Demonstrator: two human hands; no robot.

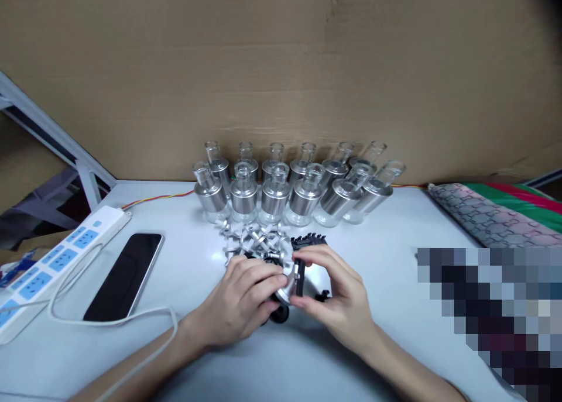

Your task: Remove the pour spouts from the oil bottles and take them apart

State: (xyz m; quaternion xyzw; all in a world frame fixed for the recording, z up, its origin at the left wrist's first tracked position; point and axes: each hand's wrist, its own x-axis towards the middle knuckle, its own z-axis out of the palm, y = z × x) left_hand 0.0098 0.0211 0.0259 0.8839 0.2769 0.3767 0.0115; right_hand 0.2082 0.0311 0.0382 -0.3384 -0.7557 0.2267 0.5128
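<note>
My left hand point(237, 301) has its fingers closed round a shiny silver round cap point(285, 292) above the table. With thumb and fingers, my right hand point(345, 296) grips a flat black piece point(300, 278) with a small silver part at its middle, set against the cap. Whether the two are joined I cannot tell. Just beyond my hands lies a heap of silver pronged metal parts point(259, 238). A row of small black toothed parts point(309, 239) sits beside it. Under my left fingers shows a round black part point(280, 313), partly hidden.
Several glass bottles with silver metal sleeves point(275, 200) stand in two rows before the cardboard wall point(281, 68). On the left lie a phone point(125, 276) and a power strip point(65, 261); a white cable point(109, 321) crosses my left forearm. A patterned bag point(496, 215) lies right.
</note>
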